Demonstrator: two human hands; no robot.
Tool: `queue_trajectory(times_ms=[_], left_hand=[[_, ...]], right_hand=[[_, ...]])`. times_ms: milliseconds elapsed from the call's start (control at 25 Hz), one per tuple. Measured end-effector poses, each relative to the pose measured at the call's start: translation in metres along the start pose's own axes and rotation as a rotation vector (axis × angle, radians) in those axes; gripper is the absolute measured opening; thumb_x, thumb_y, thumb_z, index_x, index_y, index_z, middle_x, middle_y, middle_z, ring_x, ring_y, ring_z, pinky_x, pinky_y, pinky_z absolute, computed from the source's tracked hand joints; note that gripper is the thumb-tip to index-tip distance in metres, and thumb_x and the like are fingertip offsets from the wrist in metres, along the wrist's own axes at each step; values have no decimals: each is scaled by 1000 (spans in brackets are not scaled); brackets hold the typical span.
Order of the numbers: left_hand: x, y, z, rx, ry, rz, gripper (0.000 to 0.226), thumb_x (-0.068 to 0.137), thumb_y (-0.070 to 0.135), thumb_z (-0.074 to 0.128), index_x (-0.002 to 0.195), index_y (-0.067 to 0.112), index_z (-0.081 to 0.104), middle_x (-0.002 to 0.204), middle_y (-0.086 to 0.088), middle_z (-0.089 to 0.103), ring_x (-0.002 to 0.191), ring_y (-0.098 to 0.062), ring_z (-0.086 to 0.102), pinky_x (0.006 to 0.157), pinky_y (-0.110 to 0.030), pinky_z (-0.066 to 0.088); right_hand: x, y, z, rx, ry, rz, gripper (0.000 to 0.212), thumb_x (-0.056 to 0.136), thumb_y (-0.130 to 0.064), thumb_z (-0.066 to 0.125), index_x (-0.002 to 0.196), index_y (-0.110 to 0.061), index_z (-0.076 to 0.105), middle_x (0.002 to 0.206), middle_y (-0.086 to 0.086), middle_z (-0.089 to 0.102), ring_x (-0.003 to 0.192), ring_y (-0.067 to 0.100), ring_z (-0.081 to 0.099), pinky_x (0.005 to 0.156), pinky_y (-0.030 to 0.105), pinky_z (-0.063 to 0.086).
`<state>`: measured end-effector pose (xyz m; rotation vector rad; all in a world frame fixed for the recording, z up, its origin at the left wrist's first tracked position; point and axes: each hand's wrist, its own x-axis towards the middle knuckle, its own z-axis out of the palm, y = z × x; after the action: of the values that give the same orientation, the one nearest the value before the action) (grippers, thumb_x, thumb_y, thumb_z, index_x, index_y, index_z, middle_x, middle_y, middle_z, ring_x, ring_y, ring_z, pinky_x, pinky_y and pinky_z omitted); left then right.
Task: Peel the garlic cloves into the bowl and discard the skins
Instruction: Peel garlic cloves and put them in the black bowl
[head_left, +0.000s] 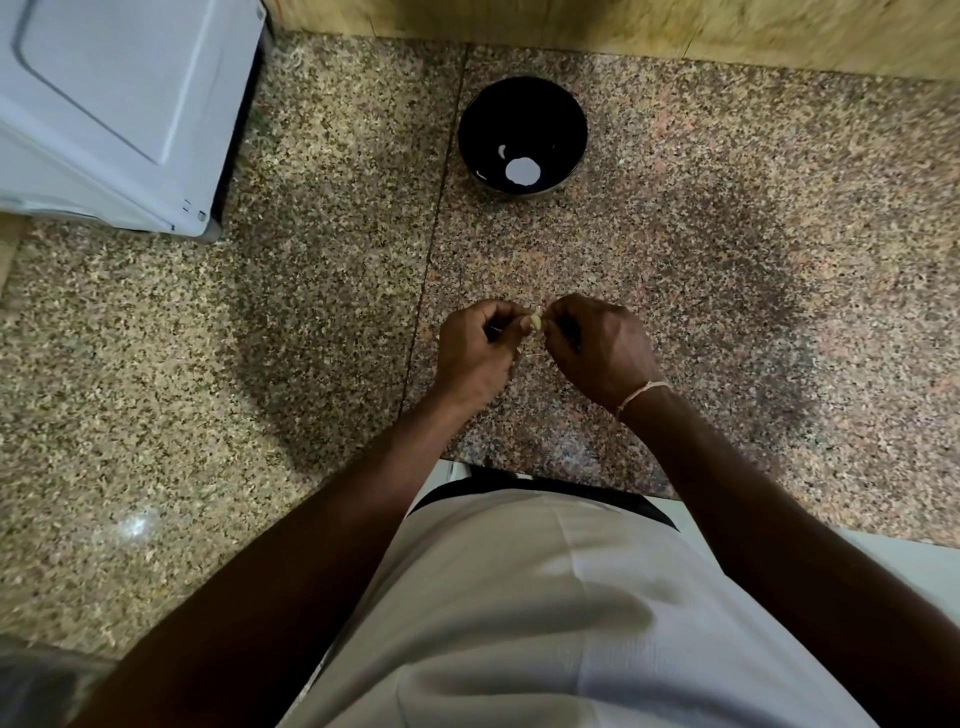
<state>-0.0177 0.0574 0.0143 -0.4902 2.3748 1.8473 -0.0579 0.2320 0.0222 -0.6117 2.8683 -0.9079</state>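
Above the speckled granite countertop (311, 322), the left hand (475, 353) and right hand (597, 348) both pinch a small pale garlic clove (535, 321) between them, fingertips opposed for stripping skin; beyond, well apart, the black round bowl (522, 136) waits for peeled cloves.

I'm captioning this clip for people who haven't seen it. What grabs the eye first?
Two hands meet at the centre over the speckled granite counter: the left hand and right hand pinch a small pale garlic clove between them. Beyond them stands a black bowl with a bright reflection inside, and a white appliance fills the far left corner.
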Motion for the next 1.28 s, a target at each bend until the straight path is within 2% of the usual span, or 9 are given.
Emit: queue_trajectory(times_ms=[160, 320, 480, 720, 760, 840, 960, 1080, 1280], left_hand=[[1, -2, 0, -18, -14, -1, 4, 98, 17, 75, 100, 15, 77, 73, -4, 74, 55, -17, 62, 47, -49, 54], [2, -5, -2, -37, -53, 6, 6, 98, 17, 74, 103, 14, 76, 73, 6, 72, 55, -10, 64, 47, -33, 54], [3, -5, -4, -40, -77, 7, 4, 99, 15, 72, 102, 15, 76, 76, 9, 72, 57, -10, 64, 48, -28, 52], [4, -8, -5, -119, -76, -40, 6, 98, 14, 73, 103, 15, 76, 87, -2, 76, 59, -14, 66, 48, -29, 55], [3, -10, -5, -146, -73, -52, 6, 98, 14, 73, 103, 15, 76, 88, -3, 77, 60, -15, 66, 48, -30, 56], [3, -13, -5, -196, -51, -76, 6, 98, 14, 73, 102, 18, 77, 86, -7, 77, 60, -17, 66, 48, -32, 57], [3, -17, -7, -222, -16, -105, 8, 99, 17, 73, 101, 22, 78, 83, -7, 77, 62, -20, 67, 52, -35, 60], [2, -17, -7, -226, -5, -96, 12, 99, 19, 72, 99, 29, 78, 85, -7, 77, 63, -19, 68, 53, -35, 61], [1, -16, -1, -172, 9, -73, 8, 98, 16, 73, 105, 17, 77, 89, -5, 78, 63, -13, 68, 52, -29, 56]], right_hand=[[1, -1, 1, 11, -15, 1, 13, 101, -33, 55, 97, -21, 59, 79, -2, 62, 61, 16, 56, 54, 30, 47], [2, -4, 1, 34, -6, 8, 13, 101, -29, 57, 97, -17, 59, 81, 1, 63, 63, 19, 56, 55, 36, 51], [4, -7, 1, 97, 0, 46, 12, 102, -27, 58, 100, -15, 60, 84, 0, 62, 66, 20, 57, 56, 32, 45], [4, -9, 3, 185, -15, 124, 13, 103, -25, 56, 102, -15, 64, 79, -5, 62, 60, 8, 53, 53, 25, 35], [3, -9, 3, 214, -8, 146, 13, 104, -24, 56, 102, -14, 65, 77, -6, 63, 59, 6, 54, 52, 25, 36], [2, -10, 3, 281, 7, 197, 17, 104, -23, 55, 107, -13, 69, 82, -4, 70, 64, 11, 63, 54, 31, 48], [0, -11, 4, 373, 7, 293, 16, 102, -21, 59, 109, -15, 71, 89, -5, 77, 71, 12, 73, 66, 40, 61], [-3, -14, 7, 545, -29, 425, 8, 99, -21, 67, 93, -22, 73, 79, -4, 78, 68, 12, 75, 68, 44, 65], [-8, -21, 11, 762, -20, 546, 5, 95, -18, 74, 90, -19, 75, 82, 1, 79, 73, 22, 77, 70, 47, 66]])
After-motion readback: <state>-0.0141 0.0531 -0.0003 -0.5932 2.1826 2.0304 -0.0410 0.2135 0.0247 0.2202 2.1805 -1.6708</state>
